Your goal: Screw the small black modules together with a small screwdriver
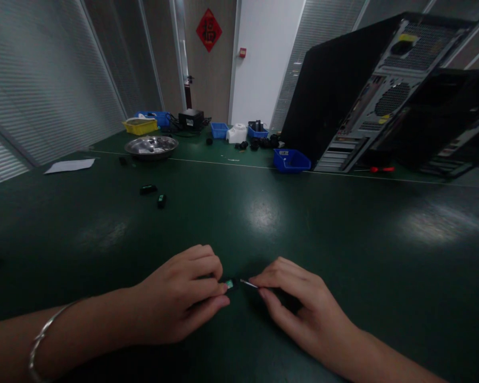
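Low over the green tabletop, my left hand (183, 298) pinches a small dark piece with a green patch (230, 284) between thumb and fingers. Most of that piece is covered by the fingertips. Facing it, my right hand (303, 303) grips a thin silvery strip (249, 283) between thumb and forefinger. Its tip points left at the dark piece, with a narrow gap between them. Farther off on the left lie two similar small black pieces, one flat (148, 189) and one turned end-on (162, 201).
A metal bowl (151, 147), a white paper (69, 166) and a yellow bin (140, 126) are at the back left. Behind on the right, a blue bin (291, 160) stands beside a tilted-looking black computer case (339, 85). A red-handled tool (382, 169) lies by the case.
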A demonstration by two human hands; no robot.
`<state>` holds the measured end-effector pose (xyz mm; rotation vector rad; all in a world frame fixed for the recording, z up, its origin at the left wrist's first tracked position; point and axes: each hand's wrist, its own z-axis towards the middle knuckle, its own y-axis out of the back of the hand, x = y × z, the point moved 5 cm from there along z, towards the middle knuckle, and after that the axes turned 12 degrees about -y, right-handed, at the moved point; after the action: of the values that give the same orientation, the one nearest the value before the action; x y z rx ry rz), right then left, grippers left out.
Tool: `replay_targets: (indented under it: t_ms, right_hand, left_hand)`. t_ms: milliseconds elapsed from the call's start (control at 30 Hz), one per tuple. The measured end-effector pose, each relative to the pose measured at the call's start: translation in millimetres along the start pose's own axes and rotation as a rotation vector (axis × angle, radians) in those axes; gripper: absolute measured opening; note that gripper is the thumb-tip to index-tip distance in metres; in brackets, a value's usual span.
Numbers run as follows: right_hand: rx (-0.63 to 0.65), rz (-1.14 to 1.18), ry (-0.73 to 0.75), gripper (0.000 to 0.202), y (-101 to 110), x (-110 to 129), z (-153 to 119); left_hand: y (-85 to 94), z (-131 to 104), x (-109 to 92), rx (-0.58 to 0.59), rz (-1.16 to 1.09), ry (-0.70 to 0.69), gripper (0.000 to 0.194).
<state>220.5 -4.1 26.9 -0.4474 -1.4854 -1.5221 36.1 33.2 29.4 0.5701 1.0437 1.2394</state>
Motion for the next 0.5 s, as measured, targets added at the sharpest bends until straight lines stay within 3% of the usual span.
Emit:
replay_targets:
  t_ms: [167,333,500]
  right_hand:
    - [0.01,0.002,0.008,0.025,-1,1,0]
    - [0.004,-0.023,0.008,0.022,0,0,0]
    - [-0.003,-0.028,0.037,0.024,0,0,0]
  left_hand:
    - [1.2,4,-2,0.027,0.019,0.018,0.013]
    - [5.1,3,-3,0.079,0.018,0.06,0.003]
    - [-4.6,-1,2,0.034,-0.006,0.072,0.006]
